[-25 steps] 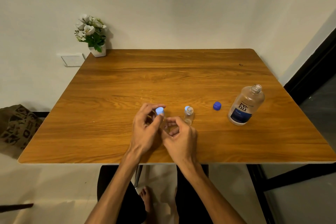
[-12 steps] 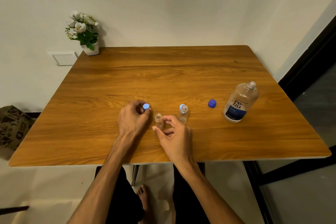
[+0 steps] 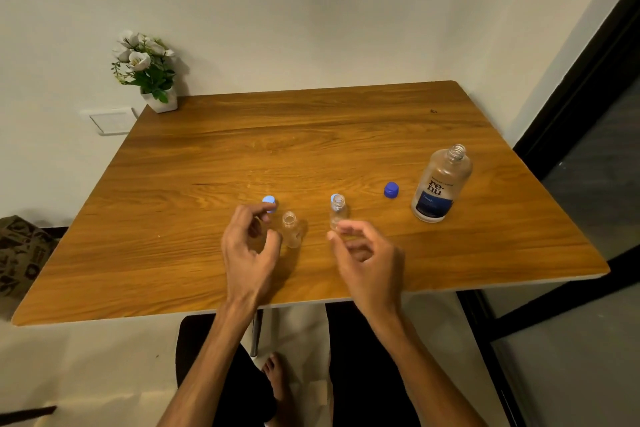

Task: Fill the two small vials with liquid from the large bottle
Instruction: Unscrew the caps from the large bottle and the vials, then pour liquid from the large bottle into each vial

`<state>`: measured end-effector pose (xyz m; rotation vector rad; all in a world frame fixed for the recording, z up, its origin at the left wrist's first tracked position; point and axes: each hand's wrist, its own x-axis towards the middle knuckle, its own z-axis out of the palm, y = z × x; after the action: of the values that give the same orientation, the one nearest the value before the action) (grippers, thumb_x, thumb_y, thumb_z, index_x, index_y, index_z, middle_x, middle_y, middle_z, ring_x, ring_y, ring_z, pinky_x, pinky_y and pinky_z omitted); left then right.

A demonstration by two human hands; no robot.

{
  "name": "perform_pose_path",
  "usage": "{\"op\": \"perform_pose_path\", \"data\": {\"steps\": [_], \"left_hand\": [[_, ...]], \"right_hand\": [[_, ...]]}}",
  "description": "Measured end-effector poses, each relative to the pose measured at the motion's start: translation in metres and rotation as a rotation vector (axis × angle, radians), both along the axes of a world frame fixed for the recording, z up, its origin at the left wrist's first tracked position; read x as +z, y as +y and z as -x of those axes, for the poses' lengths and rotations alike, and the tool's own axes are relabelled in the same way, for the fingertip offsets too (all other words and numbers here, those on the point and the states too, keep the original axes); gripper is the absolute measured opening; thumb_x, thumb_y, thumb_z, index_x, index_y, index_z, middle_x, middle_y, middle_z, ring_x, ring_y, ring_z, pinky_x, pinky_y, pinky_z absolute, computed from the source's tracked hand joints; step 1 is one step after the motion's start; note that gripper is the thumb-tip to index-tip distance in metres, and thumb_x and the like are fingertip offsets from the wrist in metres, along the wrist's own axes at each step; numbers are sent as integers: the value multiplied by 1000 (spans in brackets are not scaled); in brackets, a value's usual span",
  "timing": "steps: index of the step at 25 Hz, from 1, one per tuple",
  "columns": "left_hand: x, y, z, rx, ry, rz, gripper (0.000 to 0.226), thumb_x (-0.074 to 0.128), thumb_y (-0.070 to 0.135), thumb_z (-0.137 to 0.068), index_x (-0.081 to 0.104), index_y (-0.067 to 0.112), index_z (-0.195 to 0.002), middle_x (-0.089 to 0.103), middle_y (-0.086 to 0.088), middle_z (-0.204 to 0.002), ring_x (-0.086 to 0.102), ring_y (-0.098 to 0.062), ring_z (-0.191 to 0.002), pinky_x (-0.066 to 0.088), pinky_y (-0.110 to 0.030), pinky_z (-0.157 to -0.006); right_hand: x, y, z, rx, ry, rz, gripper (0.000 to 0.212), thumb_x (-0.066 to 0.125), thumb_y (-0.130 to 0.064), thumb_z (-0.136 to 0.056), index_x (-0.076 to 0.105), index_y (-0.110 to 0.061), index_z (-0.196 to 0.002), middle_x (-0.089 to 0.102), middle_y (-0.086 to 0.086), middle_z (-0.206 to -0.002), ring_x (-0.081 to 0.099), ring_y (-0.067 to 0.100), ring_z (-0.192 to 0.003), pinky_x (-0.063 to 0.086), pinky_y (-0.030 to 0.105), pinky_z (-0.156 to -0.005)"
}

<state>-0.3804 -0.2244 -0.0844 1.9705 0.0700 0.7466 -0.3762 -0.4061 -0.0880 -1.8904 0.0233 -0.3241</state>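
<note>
Both vials standing uncapped, ready for pouring

Both hands (left [image 3: 250, 250], right [image 3: 367, 256]) are hovering loosely curled, holding nothing, near the vials [image 3: 290, 229] [image 3: 337, 213] at frame centre; next, I judge, is reaching right for the open bottle [image 3: 442, 184] on the worktop [image 3: 207, 166].

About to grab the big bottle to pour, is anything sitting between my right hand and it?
Only the dark blue cap, lying on the table left of the large bottle. It lies roughly between the bottle and the right hand, low enough to pass over.
</note>
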Motion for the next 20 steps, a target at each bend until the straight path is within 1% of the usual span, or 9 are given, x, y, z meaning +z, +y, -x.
{"op": "perform_pose_path", "data": {"steps": [2, 5, 7, 9, 11, 12, 15, 17, 20], "left_hand": [[-3, -12, 3, -51, 14, -19, 44, 63, 13, -79, 67, 13, -123, 63, -3, -105, 59, -23, -85, 49, -34, -78], [-8, -24, -2, -13, 94, -20, 44, 80, 18, -81, 67, 18, -123, 64, 6, -111, 60, -7, -91, 53, -32, -80], [-12, -26, -6, 20, 96, 0, 36, 86, 11, -81, 72, 18, -113, 68, 7, -106, 61, -4, -87, 57, -40, -78], [-14, -28, -9, 47, 78, 29, 30, 87, 8, -80, 74, 17, -105, 72, 4, -100, 66, -12, -85, 58, -48, -77], [-11, -31, -12, 57, 58, 54, 28, 89, 9, -80, 75, 16, -103, 73, 2, -98, 68, -19, -86, 58, -50, -77], [-8, -32, -14, 53, 46, 66, 28, 89, 10, -80, 76, 17, -103, 74, 1, -98, 69, -21, -85, 58, -50, -76], [6, -35, -23, 24, 16, 76, 28, 89, 18, -82, 76, 16, -107, 72, -1, -97, 68, -22, -86, 60, -50, -73], [18, -35, -29, -8, -12, 73, 28, 88, 17, -82, 76, 15, -107, 71, -2, -98, 68, -19, -88, 60, -46, -72], [38, -42, -39, -30, -32, 136, 34, 91, 16, -79, 77, 16, -110, 73, 0, -97, 68, -14, -85, 61, -33, -74]], "right_hand": [[8, -26, -3, -99, -61, -12, 15, 82, -22, -90, 79, -22, -104, 79, -12, -90, 73, -3, -76, 55, 12, -59], [15, -62, -12, -276, -165, -9, 15, 83, -21, -89, 75, -20, -102, 75, -10, -91, 70, 3, -76, 59, 22, -61], [18, -80, -22, -416, -236, -16, 32, 87, -24, -84, 69, -17, -109, 71, -2, -105, 67, 13, -82, 61, 34, -67], [20, -94, -36, -485, -211, 12, 60, 92, -30, -77, 61, -16, -126, 63, 2, -126, 62, 13, -100, 57, 26, -77], [22, -102, -52, -431, -130, 32, 86, 94, -38, -73, 50, -19, -144, 57, 0, -141, 56, 9, -116, 50, 17, -87], [23, -103, -59, -377, -110, 16, 92, 94, -38, -72, 46, -21, -148, 57, -3, -144, 57, 7, -120, 52, 21, -92], [25, -103, -74, -299, -141, -27, 84, 94, -29, -74, 53, -20, -147, 59, -15, -136, 60, -3, -113, 61, 37, -98], [30, -99, -80, -257, -209, 38, 81, 94, -27, -74, 56, -20, -145, 62, -12, -137, 62, 7, -119, 63, 42, -95], [48, -88, -87, -71, -331, 141, 84, 93, -30, -74, 56, -16, -147, 64, -1, -144, 60, 15, -131, 62, 39, -98]]}}
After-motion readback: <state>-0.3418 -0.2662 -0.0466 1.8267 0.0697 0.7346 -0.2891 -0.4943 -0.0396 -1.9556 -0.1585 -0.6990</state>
